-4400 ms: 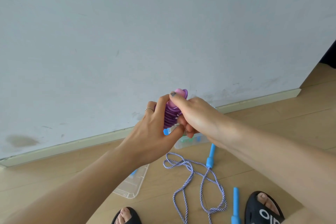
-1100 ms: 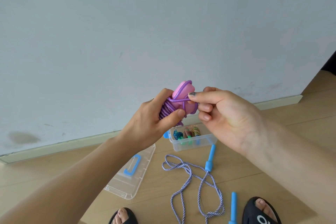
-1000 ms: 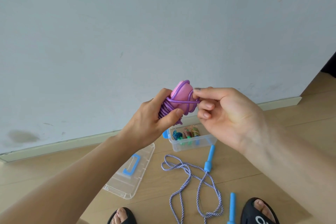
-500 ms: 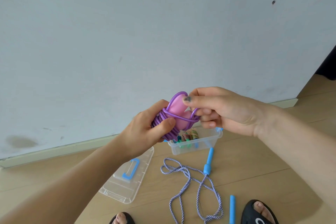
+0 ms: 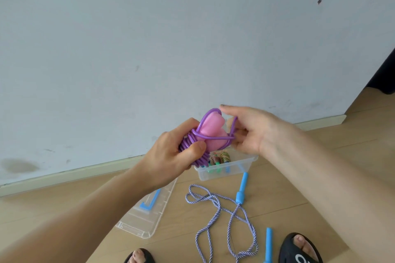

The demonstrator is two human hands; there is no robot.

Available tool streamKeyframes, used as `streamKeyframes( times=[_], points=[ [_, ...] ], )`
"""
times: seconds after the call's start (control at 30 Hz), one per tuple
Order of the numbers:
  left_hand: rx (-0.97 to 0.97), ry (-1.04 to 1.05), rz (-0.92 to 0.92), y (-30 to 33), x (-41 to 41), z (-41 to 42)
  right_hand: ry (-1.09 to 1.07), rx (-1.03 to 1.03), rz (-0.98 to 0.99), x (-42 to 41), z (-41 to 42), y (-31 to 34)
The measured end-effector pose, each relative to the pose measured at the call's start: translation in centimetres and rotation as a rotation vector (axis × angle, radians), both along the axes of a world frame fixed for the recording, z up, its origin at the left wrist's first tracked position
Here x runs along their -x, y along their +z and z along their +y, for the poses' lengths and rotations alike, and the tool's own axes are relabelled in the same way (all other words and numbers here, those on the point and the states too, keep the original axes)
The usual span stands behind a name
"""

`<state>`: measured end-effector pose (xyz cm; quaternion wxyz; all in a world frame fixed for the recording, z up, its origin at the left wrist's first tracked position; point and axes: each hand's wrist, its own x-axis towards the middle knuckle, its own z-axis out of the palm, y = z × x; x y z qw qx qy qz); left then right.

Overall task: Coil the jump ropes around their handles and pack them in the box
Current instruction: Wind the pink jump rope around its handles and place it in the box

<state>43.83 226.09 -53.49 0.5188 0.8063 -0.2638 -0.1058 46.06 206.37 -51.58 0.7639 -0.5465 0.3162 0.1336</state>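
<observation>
Two pink handles (image 5: 211,132) sit side by side, bound with one purple rope (image 5: 193,151). One clear box (image 5: 226,168) at 6 o'clock of them holds about three coiled ropes (image 5: 220,158). One lid (image 5: 147,215) lies at the box's 8 o'clock. One striped rope (image 5: 222,213) with two blue handles (image 5: 242,188) lies on the floor at the box's 6 o'clock. The left hand (image 5: 171,156) grips the purple coil, fingers curled tight. The right hand (image 5: 248,132) pinches a rope loop at the handles' 3 o'clock.

The only lettering is on the black rubber slide sandal (image 5: 299,251) at the bottom right: white characters cut off by the frame edge, too partial to read.
</observation>
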Motion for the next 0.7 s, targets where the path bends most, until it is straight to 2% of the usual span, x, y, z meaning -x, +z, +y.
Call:
streamKeyframes(
  times=[0.07, 0.17, 0.37, 0.53, 0.7],
  points=[
    [0.031, -0.017, 0.109, -0.5, 0.6, 0.0, 0.121, 0.102, -0.037, 0.1, 1.0, -2.0],
    [0.103, 0.001, 0.244, -1.1, 0.5, -0.7, 0.129, 0.138, -0.129, -0.4, 1.9, -2.6],
    [0.141, 0.016, 0.288, -1.7, -0.4, -2.3, 0.216, 0.202, -0.172, -2.1, 1.2, -2.2],
    [0.21, 0.057, 0.468, -1.9, -1.4, -2.7, 0.174, 0.171, -0.162, -2.2, 0.5, -2.3],
    [0.377, 0.178, 0.639, -2.2, -2.1, -3.6, 0.144, 0.15, -0.151, -1.4, -0.2, -2.4]
  ],
)
